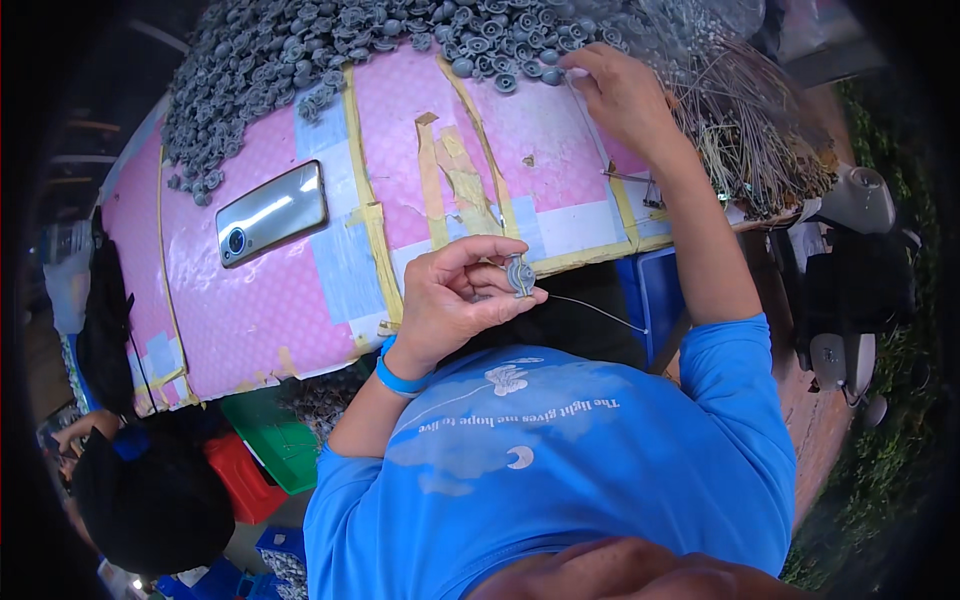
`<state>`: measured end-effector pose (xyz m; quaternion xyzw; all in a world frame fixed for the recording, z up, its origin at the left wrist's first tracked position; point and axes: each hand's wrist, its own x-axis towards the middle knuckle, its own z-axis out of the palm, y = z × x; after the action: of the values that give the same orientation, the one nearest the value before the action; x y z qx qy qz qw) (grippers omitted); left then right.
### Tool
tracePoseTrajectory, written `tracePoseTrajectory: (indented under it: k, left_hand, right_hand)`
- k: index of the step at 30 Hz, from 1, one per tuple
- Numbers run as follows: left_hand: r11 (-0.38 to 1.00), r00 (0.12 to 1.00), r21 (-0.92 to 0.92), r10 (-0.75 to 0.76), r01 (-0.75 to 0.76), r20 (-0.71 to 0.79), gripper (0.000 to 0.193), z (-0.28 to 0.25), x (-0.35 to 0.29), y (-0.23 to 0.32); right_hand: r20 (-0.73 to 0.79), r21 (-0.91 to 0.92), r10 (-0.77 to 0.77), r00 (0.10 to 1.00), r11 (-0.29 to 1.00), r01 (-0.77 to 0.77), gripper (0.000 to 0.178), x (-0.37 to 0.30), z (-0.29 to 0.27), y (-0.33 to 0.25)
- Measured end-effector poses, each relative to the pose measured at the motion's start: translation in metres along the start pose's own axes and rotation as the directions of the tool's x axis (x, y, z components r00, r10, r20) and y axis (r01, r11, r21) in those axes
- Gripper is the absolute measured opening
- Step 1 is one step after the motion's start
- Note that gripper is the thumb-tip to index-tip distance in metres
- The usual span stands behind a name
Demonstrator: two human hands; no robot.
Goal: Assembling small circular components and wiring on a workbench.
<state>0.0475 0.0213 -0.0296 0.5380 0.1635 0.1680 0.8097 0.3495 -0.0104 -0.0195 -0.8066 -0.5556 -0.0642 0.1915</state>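
In front of my chest, my left hand [465, 292] pinches a small grey round ridged piece [520, 276] between thumb and fingers. A thin pale wire [605, 315] trails to the right from beside that piece, ending in a small tip. My right hand [625, 100] reaches over the far right part of the table, its thumb and index finger apart. Its fingertips are beside loose grey pieces at the edge of a big pile of grey cup-shaped pieces [330, 50]. Whether they touch one is too small to tell.
The pink-covered table [260, 320] has yellow and pale tape strips. A phone [272, 213] lies at its left. Bundled thin wire stems [745, 120] lie at the right. Below the table are a green bin [270, 435], a red bin [243, 480] and a blue bin [655, 300]. Another person [150, 500] is at lower left.
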Motion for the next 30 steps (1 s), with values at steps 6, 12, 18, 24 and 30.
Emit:
tracePoseTrajectory:
  k: [6, 12, 18, 24, 30]
  left_hand:
    - [0.996, 0.998, 0.064, 0.065, -0.064, -0.011, 0.045, 0.002, 0.0, -0.005]
    - [0.992, 0.98, 0.003, 0.128, -0.129, -0.15, 0.044, 0.006, -0.008, -0.005]
    - [0.966, 0.927, 0.143, 0.249, -0.216, -0.281, 0.042, 0.007, -0.028, -0.002]
    - [0.917, 0.905, 0.286, 0.35, -0.278, -0.241, 0.041, 0.016, -0.033, -0.002]
    - [0.907, 0.932, 0.374, 0.288, -0.193, -0.219, 0.043, 0.024, -0.04, 0.005]
  right_hand:
    - [-0.066, 0.149, -0.235, 0.97, 0.959, 0.242, 0.017, 0.002, 0.006, 0.001]
    - [0.055, -0.07, -0.122, 0.991, 0.99, 0.126, 0.022, -0.015, 0.0, -0.024]
    - [0.128, 0.777, 0.036, 0.991, 0.618, -0.122, 0.025, -0.098, -0.035, -0.109]
    - [0.184, 0.915, 0.076, 0.98, 0.35, -0.199, 0.026, -0.148, -0.037, -0.131]
    - [0.129, 0.896, -0.018, 0.991, 0.431, -0.108, 0.023, -0.155, -0.044, -0.126]
